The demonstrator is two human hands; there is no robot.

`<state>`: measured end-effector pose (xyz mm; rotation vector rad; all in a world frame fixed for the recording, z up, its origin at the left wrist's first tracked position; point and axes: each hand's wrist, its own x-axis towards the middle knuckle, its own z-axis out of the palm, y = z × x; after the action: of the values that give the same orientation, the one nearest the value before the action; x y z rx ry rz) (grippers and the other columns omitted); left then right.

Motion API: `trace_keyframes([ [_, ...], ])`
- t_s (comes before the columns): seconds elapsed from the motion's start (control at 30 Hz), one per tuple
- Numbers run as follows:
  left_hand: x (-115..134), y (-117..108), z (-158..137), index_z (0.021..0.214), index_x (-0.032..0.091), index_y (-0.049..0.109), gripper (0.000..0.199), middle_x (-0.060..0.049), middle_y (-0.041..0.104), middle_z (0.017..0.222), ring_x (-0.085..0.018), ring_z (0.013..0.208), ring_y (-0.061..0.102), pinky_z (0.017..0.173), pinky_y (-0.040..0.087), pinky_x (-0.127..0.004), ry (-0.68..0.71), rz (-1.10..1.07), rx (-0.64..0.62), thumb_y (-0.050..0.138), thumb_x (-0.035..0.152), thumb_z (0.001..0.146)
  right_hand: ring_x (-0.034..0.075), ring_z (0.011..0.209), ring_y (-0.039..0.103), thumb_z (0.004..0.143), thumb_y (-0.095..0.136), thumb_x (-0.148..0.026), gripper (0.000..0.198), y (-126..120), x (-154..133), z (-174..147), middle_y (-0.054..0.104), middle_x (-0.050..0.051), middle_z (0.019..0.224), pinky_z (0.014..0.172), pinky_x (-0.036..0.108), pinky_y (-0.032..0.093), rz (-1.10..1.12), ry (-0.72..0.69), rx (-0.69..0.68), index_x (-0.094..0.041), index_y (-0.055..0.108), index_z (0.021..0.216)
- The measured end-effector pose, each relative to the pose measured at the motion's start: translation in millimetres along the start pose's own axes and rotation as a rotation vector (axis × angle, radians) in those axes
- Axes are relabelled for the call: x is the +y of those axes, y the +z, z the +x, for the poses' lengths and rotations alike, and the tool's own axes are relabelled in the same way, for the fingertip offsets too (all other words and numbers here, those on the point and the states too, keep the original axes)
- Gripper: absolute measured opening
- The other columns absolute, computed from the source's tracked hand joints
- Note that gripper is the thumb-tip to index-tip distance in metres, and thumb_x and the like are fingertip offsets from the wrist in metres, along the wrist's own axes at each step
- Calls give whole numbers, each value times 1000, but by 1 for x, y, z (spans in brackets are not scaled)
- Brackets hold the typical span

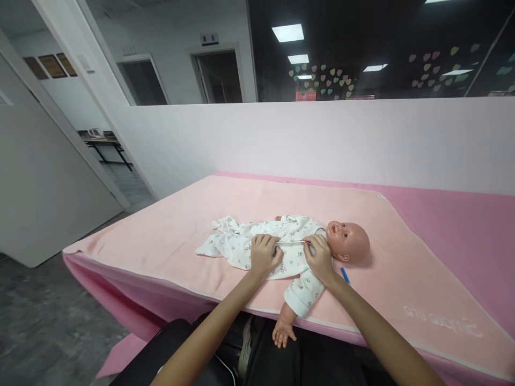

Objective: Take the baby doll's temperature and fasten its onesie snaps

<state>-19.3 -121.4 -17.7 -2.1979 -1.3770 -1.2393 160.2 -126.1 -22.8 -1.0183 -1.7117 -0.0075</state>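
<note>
Near the front edge of the peach blanket (153, 230), a doll (351, 241) in a white printed outfit (293, 264) lies under two hands.
Outfit legs (219, 244) point toward the blanket's left edge; the left hand (265, 255) lies on the torso, fingertips narrowed on a fabric edge; the doll's forearm (286, 315) hangs past the front edge; the right hand (319, 256), near the collar, pinches that fabric edge, which runs straight between; a blue object (345, 275) lies beside the right wrist; the doll's head is rightmost.

Pink-covered table (475, 230) | peach blanket (161, 230) on top | on blanket: clothed doll (295, 257), blue stick (345, 275)
</note>
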Motion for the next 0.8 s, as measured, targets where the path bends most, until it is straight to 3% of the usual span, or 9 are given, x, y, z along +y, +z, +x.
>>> trace_keyframes([
  [0.2,-2,2,-2,81,19,63,18,-3,61,71,-18,74,50,72,37,-34,-4,-25,57,47,15,74,18,75,52,81,44,-12,14,0,2,-1,60,3,76,68,31,41,3,-27,2,-20,56,79],
  [0.43,-3,0,-5,91,21,64,26,-3,62,74,-19,77,52,72,39,-34,1,-33,12,45,15,77,18,74,52,80,44,-13,14,0,1,0,60,3,75,68,31,41,-16,-27,-6,-20,56,79],
  [0.8,-5,-6,-7,112,19,50,31,-4,62,84,-19,83,56,75,43,-33,-18,-100,-43,47,26,82,18,75,52,80,42,-13,17,0,-1,1,60,4,76,68,31,41,-14,-23,-8,-20,57,79],
])
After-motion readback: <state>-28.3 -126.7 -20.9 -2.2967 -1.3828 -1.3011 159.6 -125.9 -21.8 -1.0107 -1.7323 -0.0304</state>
